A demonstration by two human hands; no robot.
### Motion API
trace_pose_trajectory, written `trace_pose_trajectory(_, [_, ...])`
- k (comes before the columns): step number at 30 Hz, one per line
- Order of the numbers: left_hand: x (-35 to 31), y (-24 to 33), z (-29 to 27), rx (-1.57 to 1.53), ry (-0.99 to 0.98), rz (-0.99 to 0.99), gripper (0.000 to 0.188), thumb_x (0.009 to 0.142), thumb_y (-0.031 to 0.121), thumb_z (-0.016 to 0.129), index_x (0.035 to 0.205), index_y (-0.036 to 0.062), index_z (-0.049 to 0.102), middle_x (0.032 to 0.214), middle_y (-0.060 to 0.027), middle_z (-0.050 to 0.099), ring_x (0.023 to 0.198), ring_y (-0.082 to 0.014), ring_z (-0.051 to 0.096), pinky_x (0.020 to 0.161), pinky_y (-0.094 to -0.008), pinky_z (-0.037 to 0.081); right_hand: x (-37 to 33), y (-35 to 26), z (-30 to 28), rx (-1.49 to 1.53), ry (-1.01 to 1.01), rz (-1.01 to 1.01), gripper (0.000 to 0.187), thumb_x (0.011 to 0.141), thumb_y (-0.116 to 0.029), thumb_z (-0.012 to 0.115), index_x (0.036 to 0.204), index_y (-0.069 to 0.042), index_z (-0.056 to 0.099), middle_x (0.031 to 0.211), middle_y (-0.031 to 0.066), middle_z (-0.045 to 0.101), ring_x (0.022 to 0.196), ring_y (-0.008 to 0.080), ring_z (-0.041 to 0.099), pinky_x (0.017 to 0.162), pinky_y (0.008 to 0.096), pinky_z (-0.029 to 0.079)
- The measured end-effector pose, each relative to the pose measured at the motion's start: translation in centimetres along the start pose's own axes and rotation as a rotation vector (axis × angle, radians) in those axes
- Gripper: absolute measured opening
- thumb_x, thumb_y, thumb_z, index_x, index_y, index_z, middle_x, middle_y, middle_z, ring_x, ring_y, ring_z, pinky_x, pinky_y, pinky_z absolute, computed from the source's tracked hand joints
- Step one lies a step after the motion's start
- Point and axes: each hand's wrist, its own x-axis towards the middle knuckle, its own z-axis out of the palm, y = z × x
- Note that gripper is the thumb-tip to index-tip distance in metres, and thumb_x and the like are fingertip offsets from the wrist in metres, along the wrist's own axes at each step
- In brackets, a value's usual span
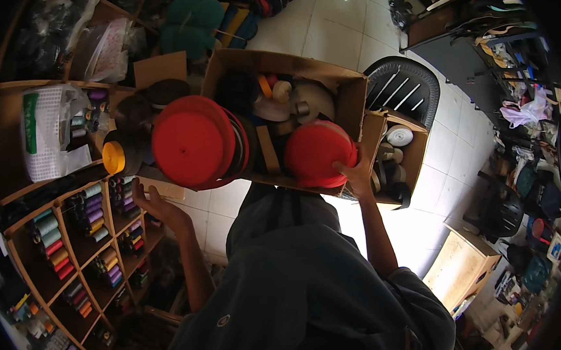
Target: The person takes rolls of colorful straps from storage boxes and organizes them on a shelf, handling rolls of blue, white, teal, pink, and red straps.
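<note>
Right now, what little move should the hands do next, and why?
Maybe bring the left hand over to help steady the smaller red round thing: only the right hand holds it, by its right edge, while the left looks open and empty.

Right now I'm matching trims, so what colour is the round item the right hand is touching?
The round item is red; the head view shows it best.

right red item [318,153]: underside hidden | box [353,101]: bottom obscured
</note>
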Motion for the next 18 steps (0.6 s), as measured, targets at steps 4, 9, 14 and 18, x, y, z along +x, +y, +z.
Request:
trace_pose_trajectory(4, [-1.4, 1.3, -0.4, 0.067, -0.095, 0.473, 0.042, 0.088, 0.013, 0.052, 0.127, -0.0002, 0.041, 0.131, -0.018, 0.044, 0.121, -0.0302, 0.042, 0.102, -0.0436, 0.032, -0.3, 0.0, 0.9, 0.009, -0.063, -0.005, 0.059, 0.062, -0.008, 0.08, 0.111, 0.0, 0.049, 0.101, 0.0129, 0.06, 0.095, 0.021, 0.059, 0.086, 0.0326, 0.048])
trace_pose_trajectory(9, [-6.8, 5.7, 5.3, -0.155, -0.792, 0.459, 0.057, 0.072, 0.009, 0.072, 0.123, 0.0013, 0.048, 0.124, -0.0176, 0.051, 0.117, -0.0294, 0.049, 0.099, -0.0395, 0.039, -0.1, -1.6, 1.0, 0.168, -0.136, -0.031, 0.061, 0.06, -0.009, 0.081, 0.111, -0.002, 0.05, 0.105, 0.0112, 0.058, 0.099, 0.0212, 0.057, 0.09, 0.0333, 0.045])
trace_pose_trajectory(14, [-8.8, 5.0, 11.8, -0.202, -1.025, 0.062, 0.075, 0.067, 0.022, 0.08, 0.128, 0.0019, 0.042, 0.125, -0.0158, 0.048, 0.112, -0.0278, 0.049, 0.094, -0.0383, 0.041, -0.5, -4.3, 0.5, 0.151, -0.148, -0.096, 0.063, 0.058, -0.008, 0.082, 0.112, -0.003, 0.049, 0.107, 0.0099, 0.057, 0.103, 0.0206, 0.055, 0.093, 0.0334, 0.043])
trace_pose_trajectory(18, [-8.1, 3.5, 13.3, -0.123, -1.057, 0.179, 0.078, 0.065, 0.024, 0.082, 0.129, 0.0036, 0.043, 0.12, -0.0146, 0.051, 0.108, -0.0263, 0.052, 0.094, -0.0385, 0.04, -0.7, -3.0, -0.9, 0.169, -0.175, -0.104, 0.066, 0.059, -0.006, 0.081, 0.116, -0.003, 0.048, 0.11, 0.0102, 0.056, 0.105, 0.0208, 0.054, 0.094, 0.0339, 0.043])
